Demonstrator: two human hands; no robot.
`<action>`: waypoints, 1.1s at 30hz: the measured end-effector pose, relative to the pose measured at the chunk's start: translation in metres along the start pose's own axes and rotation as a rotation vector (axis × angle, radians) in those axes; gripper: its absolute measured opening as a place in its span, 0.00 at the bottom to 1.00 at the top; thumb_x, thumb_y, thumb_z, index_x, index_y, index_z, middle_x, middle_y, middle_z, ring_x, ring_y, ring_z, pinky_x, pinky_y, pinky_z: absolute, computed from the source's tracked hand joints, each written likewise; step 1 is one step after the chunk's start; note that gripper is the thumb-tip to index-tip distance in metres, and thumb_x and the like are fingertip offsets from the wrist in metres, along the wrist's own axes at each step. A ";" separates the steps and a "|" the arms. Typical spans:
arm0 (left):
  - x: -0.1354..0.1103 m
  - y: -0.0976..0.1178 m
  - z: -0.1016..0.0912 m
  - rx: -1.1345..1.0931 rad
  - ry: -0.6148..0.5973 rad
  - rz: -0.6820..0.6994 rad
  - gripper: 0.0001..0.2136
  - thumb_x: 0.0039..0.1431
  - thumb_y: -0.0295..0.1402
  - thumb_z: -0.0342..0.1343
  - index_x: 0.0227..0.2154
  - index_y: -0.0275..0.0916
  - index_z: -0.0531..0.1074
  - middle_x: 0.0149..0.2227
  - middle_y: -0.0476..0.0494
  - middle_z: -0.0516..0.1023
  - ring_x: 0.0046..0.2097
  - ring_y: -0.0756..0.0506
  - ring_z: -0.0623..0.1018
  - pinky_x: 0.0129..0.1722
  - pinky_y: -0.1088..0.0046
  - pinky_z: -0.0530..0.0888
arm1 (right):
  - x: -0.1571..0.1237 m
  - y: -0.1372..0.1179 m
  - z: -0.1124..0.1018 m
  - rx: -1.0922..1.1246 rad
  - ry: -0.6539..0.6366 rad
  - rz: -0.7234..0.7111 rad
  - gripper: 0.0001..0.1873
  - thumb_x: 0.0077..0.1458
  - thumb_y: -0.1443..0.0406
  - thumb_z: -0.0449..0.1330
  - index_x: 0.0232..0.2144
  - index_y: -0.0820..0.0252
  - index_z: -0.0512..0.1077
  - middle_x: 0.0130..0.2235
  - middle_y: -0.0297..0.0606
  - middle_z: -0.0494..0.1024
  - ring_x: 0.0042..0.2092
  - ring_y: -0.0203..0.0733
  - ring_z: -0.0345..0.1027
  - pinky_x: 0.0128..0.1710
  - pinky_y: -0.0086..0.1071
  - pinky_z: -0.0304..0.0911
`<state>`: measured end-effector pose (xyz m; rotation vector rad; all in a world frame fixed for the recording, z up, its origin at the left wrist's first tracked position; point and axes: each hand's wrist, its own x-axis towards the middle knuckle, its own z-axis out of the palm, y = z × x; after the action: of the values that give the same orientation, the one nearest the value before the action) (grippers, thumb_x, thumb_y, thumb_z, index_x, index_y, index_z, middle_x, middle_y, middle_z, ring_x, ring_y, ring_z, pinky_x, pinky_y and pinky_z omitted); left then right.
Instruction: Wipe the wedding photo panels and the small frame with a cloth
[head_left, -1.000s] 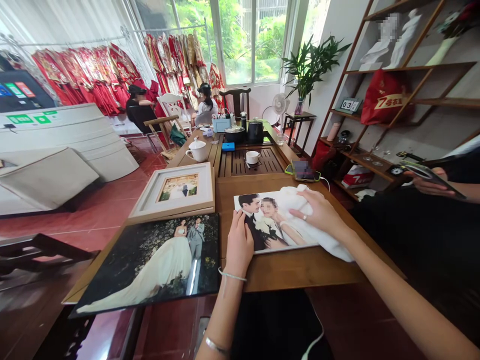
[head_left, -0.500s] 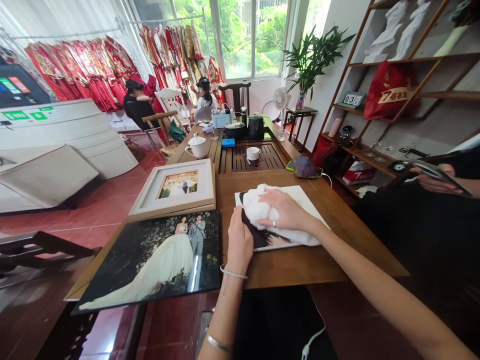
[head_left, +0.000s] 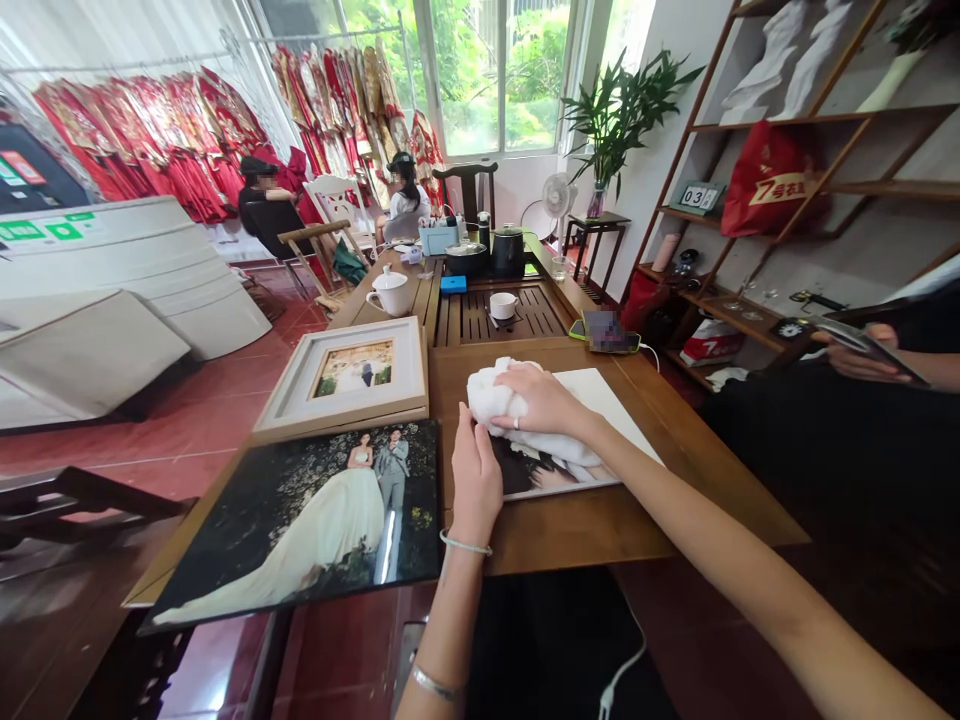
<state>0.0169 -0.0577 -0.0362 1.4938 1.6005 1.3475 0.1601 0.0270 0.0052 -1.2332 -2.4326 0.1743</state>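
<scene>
A: Print point(head_left: 616, 405), cloth point(head_left: 489, 400) atop, by near edge of table point(head_left: 570, 535); right hand point(head_left: 546, 400), fingers clutching cloth; left hand point(head_left: 477, 470), fingers unclenched at print's side
B: Possible fault: print skidding, if cloth drags

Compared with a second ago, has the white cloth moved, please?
Yes, the white cloth moved left across the wedding photo print, to its left edge.

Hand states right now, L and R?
Left hand: open, fingers extended, at the left edge of the photo panel.
Right hand: closed on a white cloth, over the panel.
</scene>
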 end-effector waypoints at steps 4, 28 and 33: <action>0.000 0.000 0.000 0.017 -0.017 0.002 0.30 0.69 0.40 0.35 0.67 0.25 0.49 0.69 0.31 0.52 0.70 0.44 0.55 0.68 0.65 0.52 | 0.005 -0.001 0.000 -0.031 -0.020 -0.005 0.28 0.49 0.50 0.65 0.48 0.58 0.71 0.52 0.48 0.73 0.56 0.59 0.62 0.52 0.52 0.59; -0.003 -0.003 0.005 0.366 -0.162 0.366 0.18 0.64 0.31 0.49 0.56 0.37 0.68 0.65 0.33 0.63 0.69 0.35 0.57 0.66 0.49 0.59 | -0.117 0.075 -0.040 0.108 0.127 0.236 0.33 0.47 0.46 0.64 0.50 0.59 0.72 0.55 0.51 0.71 0.58 0.59 0.64 0.58 0.52 0.61; -0.002 -0.007 0.005 0.379 -0.200 0.371 0.17 0.63 0.31 0.51 0.53 0.36 0.70 0.62 0.32 0.67 0.67 0.34 0.60 0.65 0.46 0.59 | -0.083 0.083 -0.030 -0.040 0.182 0.276 0.29 0.50 0.47 0.62 0.49 0.58 0.72 0.54 0.50 0.73 0.57 0.61 0.63 0.54 0.56 0.62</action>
<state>0.0190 -0.0576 -0.0449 2.1658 1.5602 1.0670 0.2784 0.0091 -0.0160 -1.5297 -2.1153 0.0874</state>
